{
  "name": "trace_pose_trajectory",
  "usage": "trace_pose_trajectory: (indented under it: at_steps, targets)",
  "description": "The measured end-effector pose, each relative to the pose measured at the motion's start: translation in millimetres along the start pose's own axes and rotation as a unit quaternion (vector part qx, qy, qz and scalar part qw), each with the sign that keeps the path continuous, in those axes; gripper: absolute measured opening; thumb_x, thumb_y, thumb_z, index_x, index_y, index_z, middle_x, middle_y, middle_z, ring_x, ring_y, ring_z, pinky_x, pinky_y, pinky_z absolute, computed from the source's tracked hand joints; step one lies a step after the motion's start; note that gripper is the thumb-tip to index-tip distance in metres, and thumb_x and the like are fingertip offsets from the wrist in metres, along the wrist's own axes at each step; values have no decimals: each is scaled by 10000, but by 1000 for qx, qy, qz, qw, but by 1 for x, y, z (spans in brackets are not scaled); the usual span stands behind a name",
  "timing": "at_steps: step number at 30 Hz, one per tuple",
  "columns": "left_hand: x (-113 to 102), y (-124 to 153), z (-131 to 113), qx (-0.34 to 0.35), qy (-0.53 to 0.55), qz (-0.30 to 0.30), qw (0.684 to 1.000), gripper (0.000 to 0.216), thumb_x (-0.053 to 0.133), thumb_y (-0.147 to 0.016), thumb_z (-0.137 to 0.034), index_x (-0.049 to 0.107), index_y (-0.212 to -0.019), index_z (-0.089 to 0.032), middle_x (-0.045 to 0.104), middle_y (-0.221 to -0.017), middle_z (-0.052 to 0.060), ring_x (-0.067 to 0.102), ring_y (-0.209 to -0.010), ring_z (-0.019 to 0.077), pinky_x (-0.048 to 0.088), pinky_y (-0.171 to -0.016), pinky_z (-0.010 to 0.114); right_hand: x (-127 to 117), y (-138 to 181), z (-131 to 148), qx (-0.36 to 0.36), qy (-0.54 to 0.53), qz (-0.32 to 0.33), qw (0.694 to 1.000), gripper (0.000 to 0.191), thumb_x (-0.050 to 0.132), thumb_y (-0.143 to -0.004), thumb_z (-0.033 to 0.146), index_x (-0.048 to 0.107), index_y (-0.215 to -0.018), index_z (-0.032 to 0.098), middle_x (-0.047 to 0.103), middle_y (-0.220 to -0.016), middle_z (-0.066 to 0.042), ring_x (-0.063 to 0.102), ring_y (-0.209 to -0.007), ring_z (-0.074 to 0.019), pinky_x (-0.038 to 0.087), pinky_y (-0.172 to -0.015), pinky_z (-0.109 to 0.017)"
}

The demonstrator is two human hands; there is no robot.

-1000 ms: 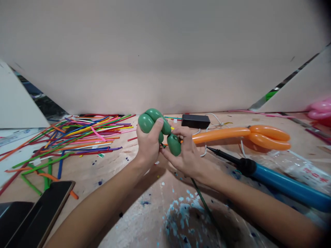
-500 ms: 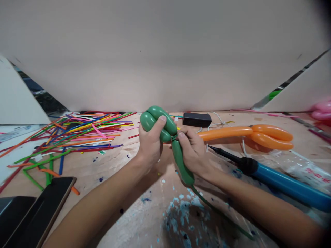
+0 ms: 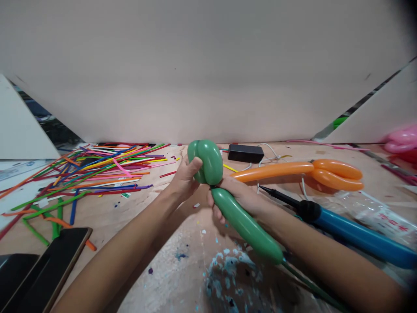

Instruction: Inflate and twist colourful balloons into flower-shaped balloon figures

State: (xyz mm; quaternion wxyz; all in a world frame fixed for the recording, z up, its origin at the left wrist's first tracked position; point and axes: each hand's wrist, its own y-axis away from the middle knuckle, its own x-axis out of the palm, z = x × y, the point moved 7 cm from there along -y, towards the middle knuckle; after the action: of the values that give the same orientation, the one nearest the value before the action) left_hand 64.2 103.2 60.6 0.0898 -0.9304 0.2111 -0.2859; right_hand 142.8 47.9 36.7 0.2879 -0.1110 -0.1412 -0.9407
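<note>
In the middle of the head view is a green modelling balloon [image 3: 249,226], twisted into rounded loops at its upper end. My left hand [image 3: 187,176] is closed around those loops, its thumb pressed on their near side. Just below the twist, my right hand [image 3: 239,195] grips the balloon from behind, with some fingertips showing under it. From there a straight inflated section slants down to the right along my right forearm. It ends in a thin uninflated tail. An orange twisted balloon [image 3: 337,174] lies behind my right hand.
Many uninflated balloons [image 3: 107,167] are heaped at the left. A blue hand pump [image 3: 355,232] and a clear plastic bag [image 3: 384,213] lie at the right. Behind stands a black box [image 3: 246,153] with white cables, before a pale panel [image 3: 195,87]. A dark flat object [image 3: 55,269] is front left.
My right hand has turned, swinging the straight green section outward to the lower right. The looped end has rotated and shifted slightly right with my left hand.
</note>
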Motion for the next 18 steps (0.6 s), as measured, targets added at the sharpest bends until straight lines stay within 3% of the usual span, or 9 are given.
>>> trace_pose_trajectory:
  at_steps: [3, 6, 10, 13, 15, 16, 18]
  targets:
    - [-16, -2, -7, 53, -94, -107, 988, 577, 828, -606, -505, 600, -1055, -224, 651, -1026, 51, 648, -852, 165, 532, -750, 293, -23, 0, 20, -168, 134, -139, 967, 218, 559, -882, 411, 530, -945, 204, 656, -712, -3, 617, -525, -135, 511, -492, -250]
    - [-5, 5, -19, 87, -171, -122, 974, 471, 818, -660, -382, 595, -1038, -209, 639, -1053, 59, 639, -902, 159, 529, -782, 284, -37, 8, 39, -278, 296, -240, 882, 103, 562, -875, 282, 559, -906, 184, 647, -783, -29, 616, -652, -145, 490, -584, -259]
    - [23, 17, -10, 70, -200, -38, 977, 592, 848, -606, -275, 571, -1127, -224, 642, -1137, 79, 624, -1034, 203, 523, -881, 318, -36, 17, 48, -342, 426, -269, 793, 56, 518, -859, 181, 550, -814, 188, 597, -785, -24, 558, -722, -155, 449, -660, -283]
    - [13, 20, 1, 55, -192, -98, 975, 490, 816, -654, -299, 587, -1075, -202, 666, -999, 55, 639, -897, 174, 530, -819, 308, -23, 24, 50, -377, 468, -275, 750, 115, 498, -858, 173, 515, -746, 191, 556, -745, -21, 515, -699, -153, 421, -653, -291]
    - [6, 18, 3, 49, -148, -123, 980, 345, 772, -701, -307, 617, -983, -183, 668, -939, 41, 632, -851, 161, 524, -820, 319, -19, 27, 51, -379, 453, -285, 755, 133, 502, -879, 208, 530, -751, 189, 561, -735, -23, 519, -688, -151, 427, -650, -294]
    - [5, 16, 2, 45, -113, -118, 985, 288, 762, -701, -288, 627, -930, -179, 668, -918, 34, 629, -842, 157, 521, -829, 324, -19, 26, 51, -370, 423, -288, 776, 140, 503, -896, 241, 544, -773, 189, 572, -734, -23, 532, -675, -146, 439, -640, -291]
    - [7, 13, -4, 38, -41, -98, 994, 207, 753, -647, -222, 621, -801, -178, 654, -832, 13, 618, -793, 148, 524, -800, 316, -24, 21, 46, -326, 316, -272, 848, 166, 504, -917, 328, 550, -832, 194, 590, -722, -16, 567, -623, -138, 473, -590, -282]
